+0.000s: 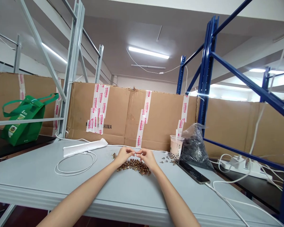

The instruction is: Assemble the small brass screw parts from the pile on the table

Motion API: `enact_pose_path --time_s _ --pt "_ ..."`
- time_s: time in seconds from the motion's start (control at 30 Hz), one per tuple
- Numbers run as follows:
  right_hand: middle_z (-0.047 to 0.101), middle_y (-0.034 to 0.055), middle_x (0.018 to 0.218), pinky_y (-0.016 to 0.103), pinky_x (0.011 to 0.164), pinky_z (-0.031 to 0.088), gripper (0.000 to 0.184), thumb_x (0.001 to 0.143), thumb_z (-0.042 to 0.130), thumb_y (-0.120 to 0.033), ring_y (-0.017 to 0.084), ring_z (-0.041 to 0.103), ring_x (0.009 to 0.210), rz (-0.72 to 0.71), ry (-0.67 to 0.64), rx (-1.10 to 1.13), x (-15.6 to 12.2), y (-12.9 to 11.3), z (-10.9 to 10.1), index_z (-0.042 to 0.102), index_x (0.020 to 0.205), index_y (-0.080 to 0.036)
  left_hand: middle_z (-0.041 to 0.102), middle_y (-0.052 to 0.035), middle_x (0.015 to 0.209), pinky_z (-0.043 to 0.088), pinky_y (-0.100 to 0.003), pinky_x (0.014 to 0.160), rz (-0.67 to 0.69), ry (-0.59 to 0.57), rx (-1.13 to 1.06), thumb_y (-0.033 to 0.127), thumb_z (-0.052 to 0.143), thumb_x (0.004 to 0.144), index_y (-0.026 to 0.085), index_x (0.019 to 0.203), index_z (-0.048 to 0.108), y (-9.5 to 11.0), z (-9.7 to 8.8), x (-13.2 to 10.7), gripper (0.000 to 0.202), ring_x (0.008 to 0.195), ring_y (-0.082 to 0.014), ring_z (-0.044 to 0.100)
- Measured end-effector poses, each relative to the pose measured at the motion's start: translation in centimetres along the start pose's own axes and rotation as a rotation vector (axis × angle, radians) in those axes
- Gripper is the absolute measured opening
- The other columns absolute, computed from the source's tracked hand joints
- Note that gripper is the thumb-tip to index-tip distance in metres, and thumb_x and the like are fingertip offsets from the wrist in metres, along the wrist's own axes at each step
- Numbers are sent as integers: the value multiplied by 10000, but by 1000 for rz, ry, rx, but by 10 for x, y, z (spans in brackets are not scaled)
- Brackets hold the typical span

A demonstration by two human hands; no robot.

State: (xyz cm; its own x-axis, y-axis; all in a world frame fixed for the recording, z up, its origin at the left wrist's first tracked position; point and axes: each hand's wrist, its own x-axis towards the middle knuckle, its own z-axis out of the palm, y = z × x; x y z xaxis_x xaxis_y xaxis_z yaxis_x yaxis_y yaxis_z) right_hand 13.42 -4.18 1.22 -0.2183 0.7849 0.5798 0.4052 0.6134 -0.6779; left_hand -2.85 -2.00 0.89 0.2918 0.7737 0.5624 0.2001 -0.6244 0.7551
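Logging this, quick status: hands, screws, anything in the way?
Left hand, right hand: close together at screw pile. Whether holding anything: unclear. Phone, cup sit aside, right.

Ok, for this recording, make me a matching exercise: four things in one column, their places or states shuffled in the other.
1. Brass-coloured screws
2. Phone
3. Drink cup
4. Green bag

A. Left of the grey upright
B. Upright, beside the plastic bag
C. Heaped near the left hand and right hand
D. Flat, dark face up

Pairs: 1-C, 2-D, 3-B, 4-A
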Motion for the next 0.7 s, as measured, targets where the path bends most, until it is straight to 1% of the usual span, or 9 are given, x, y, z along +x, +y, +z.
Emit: enact_pose_path --time_s 0.13,0.3,0.43,0.53,0.7 --pt "639 35 688 225 513 418 185 671 581 -321 107 549 492 -7 -4 41 0 -2 -2 617 712 -144 652 -79 701 411 -258 645 32 -51 2 383 563 683 89 712 662 2 -1 0 311 651 -159 553" --pt "645 52 717 223 493 424 190 655 597 -296 93 535 457 37 -31 158 1 -4 -3 620 727 -122 659 -78 728 418 -260 676 56 -63 -5 363 569 690 95 740 661 5 -4 -1 287 695 -167 572" --pt "652 64 766 214 401 386 216 654 594 -308 70 490 371 99 -71 240 3 2 -3 614 754 -117 662 -61 737 417 -256 672 63 -84 41 341 583 679 112 760 663 9 -3 -3 256 703 -164 578" --pt "654 61 752 205 344 341 238 657 591 -313 59 450 329 124 -73 271 4 8 -3 586 804 -126 663 -50 733 415 -255 671 64 -77 77 329 581 679 122 761 666 8 -1 -4 238 696 -160 576" --pt "650 39 732 200 343 363 285 666 582 -296 76 471 375 133 -112 305 4 17 1 506 907 -164 665 -30 746 402 -251 687 87 -40 185 312 555 701 143 755 669 5 0 -3 211 701 -152 568"
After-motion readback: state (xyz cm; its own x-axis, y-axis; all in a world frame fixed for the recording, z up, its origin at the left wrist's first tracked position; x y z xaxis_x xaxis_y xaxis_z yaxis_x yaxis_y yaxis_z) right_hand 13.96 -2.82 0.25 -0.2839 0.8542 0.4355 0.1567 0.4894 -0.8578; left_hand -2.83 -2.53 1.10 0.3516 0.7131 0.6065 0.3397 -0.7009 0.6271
